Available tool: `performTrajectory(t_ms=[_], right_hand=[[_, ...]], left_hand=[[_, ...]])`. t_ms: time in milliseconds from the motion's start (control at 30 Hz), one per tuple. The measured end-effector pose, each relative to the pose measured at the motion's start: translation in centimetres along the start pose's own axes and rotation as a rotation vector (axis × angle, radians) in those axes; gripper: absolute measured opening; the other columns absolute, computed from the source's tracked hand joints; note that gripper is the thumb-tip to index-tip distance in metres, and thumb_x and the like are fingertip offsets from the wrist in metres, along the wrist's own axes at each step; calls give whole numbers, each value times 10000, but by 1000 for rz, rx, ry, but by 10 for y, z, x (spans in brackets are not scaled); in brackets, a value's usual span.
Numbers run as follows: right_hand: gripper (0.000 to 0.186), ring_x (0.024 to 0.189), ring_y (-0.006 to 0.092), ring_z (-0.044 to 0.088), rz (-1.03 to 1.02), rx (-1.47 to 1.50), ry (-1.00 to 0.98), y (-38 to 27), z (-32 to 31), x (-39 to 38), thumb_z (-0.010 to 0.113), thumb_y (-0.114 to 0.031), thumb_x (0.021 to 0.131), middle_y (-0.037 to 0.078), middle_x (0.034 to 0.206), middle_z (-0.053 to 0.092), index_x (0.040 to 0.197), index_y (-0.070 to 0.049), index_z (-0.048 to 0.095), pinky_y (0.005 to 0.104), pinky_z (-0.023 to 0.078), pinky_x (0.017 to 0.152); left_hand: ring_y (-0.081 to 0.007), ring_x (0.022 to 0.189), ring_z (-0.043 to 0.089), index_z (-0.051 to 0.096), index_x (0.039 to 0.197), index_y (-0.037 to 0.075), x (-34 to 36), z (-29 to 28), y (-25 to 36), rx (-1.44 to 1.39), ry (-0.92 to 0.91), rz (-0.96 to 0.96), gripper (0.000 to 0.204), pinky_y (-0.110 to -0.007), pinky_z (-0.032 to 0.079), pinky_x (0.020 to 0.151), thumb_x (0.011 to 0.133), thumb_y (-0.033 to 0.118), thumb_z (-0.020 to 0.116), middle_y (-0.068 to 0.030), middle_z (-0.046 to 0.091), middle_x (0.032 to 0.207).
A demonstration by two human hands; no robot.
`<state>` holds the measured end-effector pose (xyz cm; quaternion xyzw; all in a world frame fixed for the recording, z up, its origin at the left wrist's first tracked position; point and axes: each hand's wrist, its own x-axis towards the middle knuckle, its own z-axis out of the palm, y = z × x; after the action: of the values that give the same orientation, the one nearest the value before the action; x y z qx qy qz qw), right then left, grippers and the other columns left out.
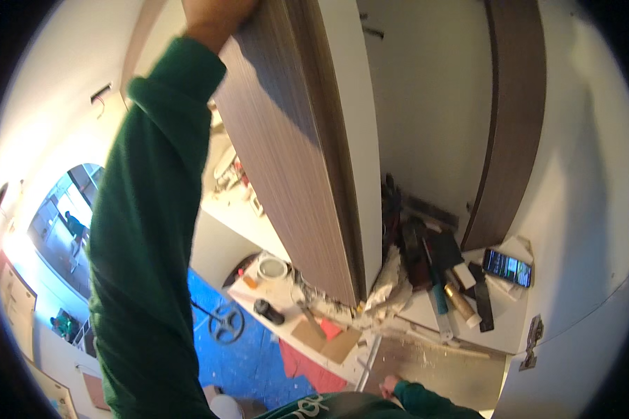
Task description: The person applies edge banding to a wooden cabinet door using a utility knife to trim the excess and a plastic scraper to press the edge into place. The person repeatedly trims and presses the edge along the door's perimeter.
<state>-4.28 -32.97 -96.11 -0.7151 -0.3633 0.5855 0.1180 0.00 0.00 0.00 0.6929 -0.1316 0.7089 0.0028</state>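
Left hand (223,10) at wood-grain panel (300,160); right hand (390,384) low (both grips: cannot tell)

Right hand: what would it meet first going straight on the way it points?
Your right hand would probably meet the white table, just left of it; depth is unclear, so it might pass over or under.
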Motion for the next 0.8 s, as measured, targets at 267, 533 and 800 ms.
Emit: performTrajectory(t_ms=[267,533,800], right_hand=[[236,731,275,635,-738,-762,501,107,41,93,567,-311,992,82,788,675,931,-151,730,457,507,659],[419,968,137,636,-443,636,135,-42,-8,-39,748,-282,953,57,1065,728,1230,29,705,316,529,863],[270,705,76,576,-284,677,113,-191,-79,-209,682,-301,997,-36,778,638,1136,-89,774,238,442,669]], left_hand=[[-340,1099,602,629,1252,11,2,11,-8,-79,55,132,350,-412,482,978,944,176,629,-188,601,1185],[-361,1126,573,607,1261,31,4,8,9,-59,33,95,376,-446,463,990,933,209,652,-201,583,1188],[-374,1116,579,583,1247,17,2,9,10,-87,41,97,391,-453,468,983,918,205,677,-195,590,1180]])
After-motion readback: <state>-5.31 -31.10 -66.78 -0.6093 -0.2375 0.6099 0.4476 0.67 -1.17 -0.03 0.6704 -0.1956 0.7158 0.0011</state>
